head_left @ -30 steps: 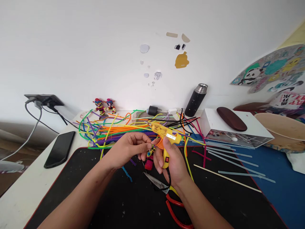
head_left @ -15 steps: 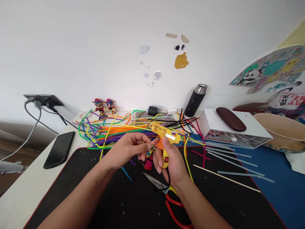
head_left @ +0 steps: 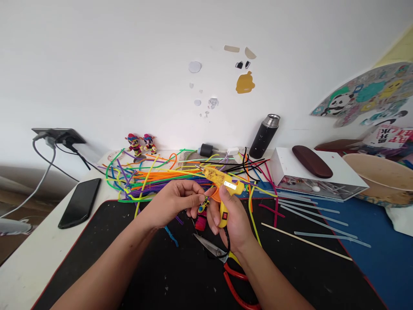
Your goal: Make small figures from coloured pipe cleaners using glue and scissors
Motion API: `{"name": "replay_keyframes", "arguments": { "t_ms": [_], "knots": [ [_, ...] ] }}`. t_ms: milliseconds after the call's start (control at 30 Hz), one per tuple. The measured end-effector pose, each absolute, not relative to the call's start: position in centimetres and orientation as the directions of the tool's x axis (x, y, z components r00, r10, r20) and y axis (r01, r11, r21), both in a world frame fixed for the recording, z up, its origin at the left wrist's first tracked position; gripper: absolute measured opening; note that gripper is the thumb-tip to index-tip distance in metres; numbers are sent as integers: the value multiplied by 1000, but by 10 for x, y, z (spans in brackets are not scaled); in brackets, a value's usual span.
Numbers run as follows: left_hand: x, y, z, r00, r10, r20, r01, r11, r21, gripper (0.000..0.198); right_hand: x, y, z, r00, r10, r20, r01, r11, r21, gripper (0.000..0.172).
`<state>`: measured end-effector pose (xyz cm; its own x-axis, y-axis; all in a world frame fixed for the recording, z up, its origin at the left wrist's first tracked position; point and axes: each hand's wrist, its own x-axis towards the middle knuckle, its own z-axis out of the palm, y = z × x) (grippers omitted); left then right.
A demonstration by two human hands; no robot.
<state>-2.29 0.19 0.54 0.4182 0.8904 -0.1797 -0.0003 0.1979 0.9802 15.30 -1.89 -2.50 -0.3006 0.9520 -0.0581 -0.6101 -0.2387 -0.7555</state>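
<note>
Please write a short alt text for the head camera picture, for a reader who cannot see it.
The right hand grips a yellow glue gun beside a small colourful figure pinched in the left hand, above a black mat. A heap of coloured pipe cleaners lies behind, scissors near the right wrist, a phone far left.

White table [head_left: 38, 254]: black mat [head_left: 129, 267] front centre, blue mat [head_left: 383, 258] right, phone [head_left: 80, 202] left edge, pipe cleaners [head_left: 155, 176], flask [head_left: 266, 135] at back.

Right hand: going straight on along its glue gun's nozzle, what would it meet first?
Probably the heap of coloured pipe cleaners ahead of the yellow plastic glue gun, passing just above the left hand; depth unclear.
</note>
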Motion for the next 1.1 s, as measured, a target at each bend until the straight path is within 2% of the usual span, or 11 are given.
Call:
{"name": "replay_keyframes", "arguments": {
  "t_ms": [1100],
  "knots": [
    [-23,3,5,427,883,-193,11,208,978,30,153,-18,-26,-303,951,-67,-621,-251,-743,48]
  ]
}}
